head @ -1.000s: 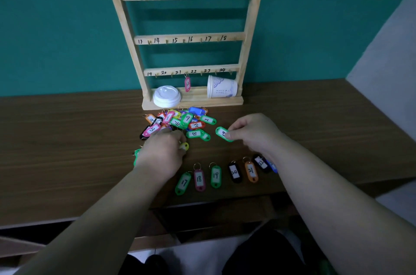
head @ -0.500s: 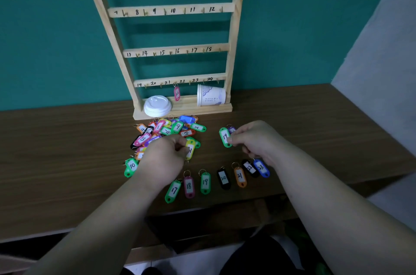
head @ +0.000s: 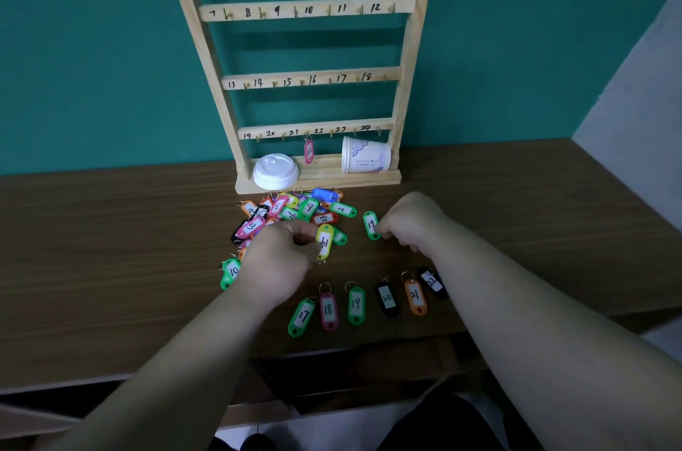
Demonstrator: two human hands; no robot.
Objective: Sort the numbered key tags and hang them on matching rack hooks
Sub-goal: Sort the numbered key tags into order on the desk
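A wooden rack (head: 409, 44) with numbered hooks leans on the teal wall; one pink tag (head: 309, 151) hangs on its lowest rail. A pile of coloured key tags (head: 295, 208) lies on the table in front of it. My left hand (head: 276, 258) pinches a yellow tag (head: 324, 241) at the pile's near edge. My right hand (head: 409, 219) pinches a green tag (head: 371, 225) to the right of the pile. Nearer me, a row of tags (head: 356, 304) numbered 17 to 22 lies flat.
A white cup lid (head: 275, 171) and a paper cup on its side (head: 364, 155) rest on the rack's base. A green tag marked 10 (head: 230, 272) lies left of my left wrist. The brown table's (head: 110, 247) front edge runs just behind the row.
My left hand has lifted the yellow tag out of the pile so its number faces me. The right hand has turned the green tag upright. The camera view shifted.
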